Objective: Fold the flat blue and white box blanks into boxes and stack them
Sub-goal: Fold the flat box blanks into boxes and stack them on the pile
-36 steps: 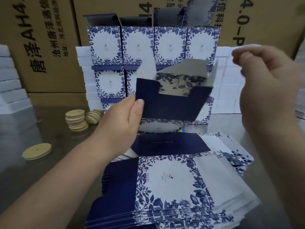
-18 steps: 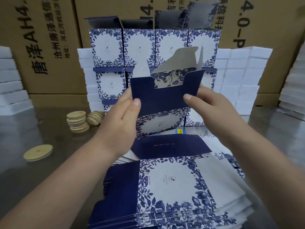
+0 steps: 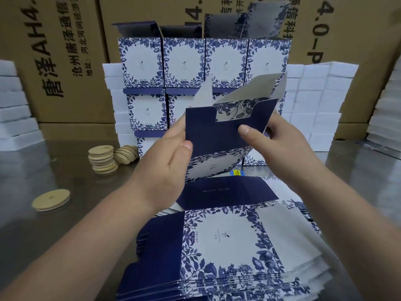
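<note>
A half-opened blue and white box blank [image 3: 219, 131] is held up over the table, its navy panel facing me and its grey flaps standing up at the top. My left hand [image 3: 165, 161] grips its left edge, thumb on the front. My right hand [image 3: 275, 137] grips its right side, thumb pressed on the navy panel. Below lies a fanned pile of flat blanks [image 3: 221, 246]. Behind stands a stack of folded boxes [image 3: 204, 61], three rows high, top flaps open.
Stacks of round wooden discs [image 3: 102, 157] stand left of the boxes, and a single disc [image 3: 51, 199] lies nearer on the metal table [image 3: 43, 231]. White foam blocks [image 3: 321, 101] and brown printed cartons [image 3: 65, 61] line the back.
My right hand came down from the upper right and took hold of the blank's right side. The blank has tilted and opened a little wider.
</note>
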Motion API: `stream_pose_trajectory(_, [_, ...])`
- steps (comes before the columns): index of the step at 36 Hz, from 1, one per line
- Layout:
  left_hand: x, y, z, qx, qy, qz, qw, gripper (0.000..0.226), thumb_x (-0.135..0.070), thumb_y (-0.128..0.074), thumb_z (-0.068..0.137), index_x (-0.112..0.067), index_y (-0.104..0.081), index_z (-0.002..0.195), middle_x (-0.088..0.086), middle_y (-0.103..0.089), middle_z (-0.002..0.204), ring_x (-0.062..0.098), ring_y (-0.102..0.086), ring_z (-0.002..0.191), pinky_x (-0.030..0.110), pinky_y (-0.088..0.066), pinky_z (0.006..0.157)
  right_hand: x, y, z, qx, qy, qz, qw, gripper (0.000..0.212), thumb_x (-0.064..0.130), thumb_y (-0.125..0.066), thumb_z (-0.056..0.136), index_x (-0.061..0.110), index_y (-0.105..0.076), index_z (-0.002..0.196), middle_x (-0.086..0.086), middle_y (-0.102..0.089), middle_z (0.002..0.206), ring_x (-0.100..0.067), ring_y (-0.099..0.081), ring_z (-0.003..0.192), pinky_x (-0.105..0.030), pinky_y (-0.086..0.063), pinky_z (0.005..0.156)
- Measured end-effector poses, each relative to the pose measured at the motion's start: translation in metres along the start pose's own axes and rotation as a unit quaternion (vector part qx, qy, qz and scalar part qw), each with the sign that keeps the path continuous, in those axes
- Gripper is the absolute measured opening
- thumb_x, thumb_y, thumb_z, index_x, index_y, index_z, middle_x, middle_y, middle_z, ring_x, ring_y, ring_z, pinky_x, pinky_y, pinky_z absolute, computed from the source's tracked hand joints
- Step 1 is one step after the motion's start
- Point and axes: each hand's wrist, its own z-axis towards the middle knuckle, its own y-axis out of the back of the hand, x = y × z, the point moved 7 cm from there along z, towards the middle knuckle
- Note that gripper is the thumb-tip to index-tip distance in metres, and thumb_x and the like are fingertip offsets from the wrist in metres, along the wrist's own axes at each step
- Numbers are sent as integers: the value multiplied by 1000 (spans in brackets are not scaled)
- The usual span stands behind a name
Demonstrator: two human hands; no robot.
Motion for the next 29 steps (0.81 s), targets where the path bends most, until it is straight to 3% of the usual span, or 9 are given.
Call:
stream_pose_trajectory(3, [-4,2,2,-7,-16,99,995,29,-32,-25,91,-32,-54,94,-18,-49,92,2,-47,91,8,-36,82,2,1,-1,-6,10,2,1000,41,67,-49,66,54,-55,104,29,-59,117,7,-53,111,-24,-41,91])
stream_pose_trajectory(4, [-3,3,3,-9,-15,119,993,33,-33,-25,92,-27,-56,98,-22,-52,91,-2,-48,90,4,-34,81,3,2,-1,-8,11,0,1000,36,64,-50,68,53,-55,101,31,-61,111,11,-53,105,-20,-40,86])
stream_pose_trajectory(5, [-2,4,4,-9,-10,135,991,40,-36,-25,93,-18,-58,107,-22,-55,95,-1,-50,96,7,-34,84,3,2,-1,-11,12,0,1000,30,61,-51,71,51,-56,99,33,-62,106,12,-54,101,-18,-40,83])
stream_pose_trajectory(7, [1,7,4,-12,8,183,983,52,-38,-24,95,-4,-54,121,-4,-58,113,16,-49,114,23,-37,94,2,2,-1,-16,11,3,1000,22,55,-52,74,50,-57,95,33,-63,101,11,-56,98,-20,-41,82])
stream_pose_trajectory(10, [0,10,5,-24,22,221,975,53,-37,-22,94,-8,-51,128,9,-54,126,22,-45,121,27,-36,96,3,1,-3,-23,15,7,1000,14,49,-53,76,50,-58,89,33,-64,98,9,-58,97,-24,-44,84])
stream_pose_trajectory(14, [-3,13,6,-41,19,228,973,51,-34,-23,94,-13,-51,132,-2,-55,124,12,-48,116,24,-37,91,4,-3,-4,-30,14,6,999,15,44,-53,76,46,-58,90,25,-66,100,0,-60,101,-36,-48,92])
stream_pose_trajectory(19, [-4,16,5,-68,18,237,969,47,-33,-26,95,-16,-51,131,-8,-54,117,2,-47,104,15,-33,80,6,-4,-4,-38,19,7,999,15,37,-53,74,44,-58,87,26,-67,93,-3,-61,95,-35,-49,89])
stream_pose_trajectory(25, [-2,20,3,-91,45,227,969,41,-25,-32,100,-17,-46,138,-1,-53,135,16,-45,126,39,-39,104,9,-2,-5,-57,36,-3,998,30,34,-52,75,47,-59,101,30,-65,90,7,-56,82,-19,-42,74])
stream_pose_trajectory(29, [-4,20,4,-91,49,234,967,45,-27,-32,97,-19,-44,139,-3,-52,136,15,-45,126,38,-39,102,10,-2,-6,-69,37,-24,997,45,35,-53,75,47,-56,118,25,-66,97,2,-57,84,-27,-46,76])
